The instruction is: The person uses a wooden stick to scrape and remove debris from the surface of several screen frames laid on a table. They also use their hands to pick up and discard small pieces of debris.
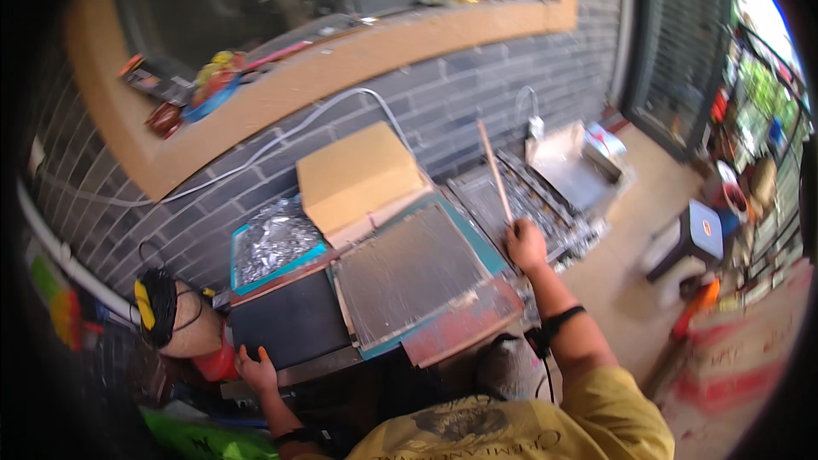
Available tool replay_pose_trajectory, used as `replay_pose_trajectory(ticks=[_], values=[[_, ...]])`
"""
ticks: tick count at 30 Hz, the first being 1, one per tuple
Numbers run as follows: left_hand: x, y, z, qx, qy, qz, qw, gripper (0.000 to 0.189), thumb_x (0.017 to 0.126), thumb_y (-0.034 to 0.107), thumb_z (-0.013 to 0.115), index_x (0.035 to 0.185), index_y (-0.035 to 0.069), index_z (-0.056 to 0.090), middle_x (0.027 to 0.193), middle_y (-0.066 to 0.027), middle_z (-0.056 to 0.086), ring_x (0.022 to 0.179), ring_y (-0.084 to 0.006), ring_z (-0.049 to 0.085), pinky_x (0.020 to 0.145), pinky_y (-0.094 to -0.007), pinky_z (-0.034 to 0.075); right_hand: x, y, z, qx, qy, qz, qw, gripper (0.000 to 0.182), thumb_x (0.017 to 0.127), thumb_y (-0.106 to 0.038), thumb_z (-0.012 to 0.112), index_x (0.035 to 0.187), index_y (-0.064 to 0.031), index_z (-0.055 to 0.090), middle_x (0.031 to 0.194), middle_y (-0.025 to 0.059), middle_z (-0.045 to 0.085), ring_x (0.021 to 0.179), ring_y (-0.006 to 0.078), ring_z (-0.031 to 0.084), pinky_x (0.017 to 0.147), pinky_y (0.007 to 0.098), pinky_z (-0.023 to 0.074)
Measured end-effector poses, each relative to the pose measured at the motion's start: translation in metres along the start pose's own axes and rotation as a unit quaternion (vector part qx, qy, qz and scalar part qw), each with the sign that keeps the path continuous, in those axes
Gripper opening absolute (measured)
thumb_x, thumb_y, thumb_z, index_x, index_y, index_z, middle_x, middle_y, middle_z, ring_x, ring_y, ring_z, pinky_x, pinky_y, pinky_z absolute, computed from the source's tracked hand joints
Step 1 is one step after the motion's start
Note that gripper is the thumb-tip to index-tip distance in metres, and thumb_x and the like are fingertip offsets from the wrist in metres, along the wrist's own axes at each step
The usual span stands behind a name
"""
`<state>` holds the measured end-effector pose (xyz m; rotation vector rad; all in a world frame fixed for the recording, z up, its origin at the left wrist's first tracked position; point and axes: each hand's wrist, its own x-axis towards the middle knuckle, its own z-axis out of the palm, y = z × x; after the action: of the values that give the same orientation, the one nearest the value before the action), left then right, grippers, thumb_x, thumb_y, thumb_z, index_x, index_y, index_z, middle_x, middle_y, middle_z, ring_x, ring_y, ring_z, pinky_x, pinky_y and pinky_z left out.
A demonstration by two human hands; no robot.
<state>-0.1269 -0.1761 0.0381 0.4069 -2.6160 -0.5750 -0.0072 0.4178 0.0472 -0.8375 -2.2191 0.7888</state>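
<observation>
My right hand (527, 245) is closed around the lower end of a thin wooden stick (493, 169), which points up and away over a metal tray (479, 204) strewn with silvery scraps. At the near left edge of a black flat panel (291, 322), my left hand (257, 367) has its fingers apart; whether it touches the panel is unclear. Between the hands lies a flat grey-brown sheet or board (412, 275) on a teal board (492, 259). A reddish worn board (463, 326) sticks out on the near side.
Behind the boards stand a cardboard box (361, 179) and a blue tray (313, 254) of crumpled silvery foil. An open shallow box (578, 179) lies at the back right. A plastic stool (703, 230) stands on the right. Black cable (160, 306) rests by a red container (217, 361) at left.
</observation>
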Motion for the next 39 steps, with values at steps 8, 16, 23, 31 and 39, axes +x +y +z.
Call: replay_pose_trajectory(ticks=[8,16,23,31,39], values=[[0.01,-0.028,0.006,0.048,0.011,0.069,0.996,0.051,0.086,0.027,0.06,0.125,-0.005,0.049,0.124,-0.0255,0.051,0.118,-0.0379,0.046,0.1,-0.0429,0.037,0.003,-0.006,0.005,-0.006,-0.03,0.015,0.999,0.026,0.082,-0.024,0.053,0.085,0.0017,0.06,0.09,0.0237,0.062,0.086,0.041,0.06,0.078,0.0459,0.0479],[0.0,-0.009,-0.005,0.049,-0.012,0.054,0.997,0.051,0.087,0.025,0.06,0.125,-0.007,0.048,0.126,-0.0253,0.05,0.118,-0.0384,0.047,0.099,-0.0419,0.038,0.0,-0.003,0.001,0.0,-0.019,0.017,1.0,0.025,0.084,-0.023,0.056,0.085,0.0019,0.059,0.088,0.0221,0.061,0.086,0.0399,0.058,0.077,0.0451,0.0469],[-0.004,0.006,-0.007,0.049,-0.023,0.064,0.997,0.053,0.086,0.027,0.06,0.126,-0.005,0.048,0.126,-0.0245,0.051,0.118,-0.0375,0.047,0.099,-0.0411,0.038,0.002,0.0,-0.003,-0.008,-0.042,0.033,0.999,0.028,0.085,-0.025,0.053,0.086,0.0022,0.06,0.09,0.0232,0.061,0.086,0.0398,0.059,0.077,0.0446,0.0479],[-0.002,0.005,0.015,0.025,-0.023,0.071,0.997,0.052,0.084,0.031,0.062,0.126,0.004,0.05,0.124,-0.0232,0.051,0.115,-0.0392,0.047,0.098,-0.0442,0.038,0.009,0.03,0.006,0.009,0.076,-0.043,0.996,0.028,0.088,-0.019,0.051,0.105,0.0016,0.061,0.099,0.0246,0.062,0.094,0.0412,0.059,0.083,0.0454,0.0477],[0.004,-0.008,0.014,-0.207,-0.062,0.095,0.972,0.043,0.082,0.018,0.067,0.118,-0.003,0.055,0.117,-0.0179,0.058,0.111,-0.0293,0.053,0.097,-0.0365,0.039,-0.036,-0.068,-0.072,0.212,-0.115,0.033,0.97,0.026,0.096,-0.017,0.05,0.112,0.0006,0.061,0.066,-0.0065,0.044,0.056,0.0034,0.038,0.05,0.0206,0.0311]])
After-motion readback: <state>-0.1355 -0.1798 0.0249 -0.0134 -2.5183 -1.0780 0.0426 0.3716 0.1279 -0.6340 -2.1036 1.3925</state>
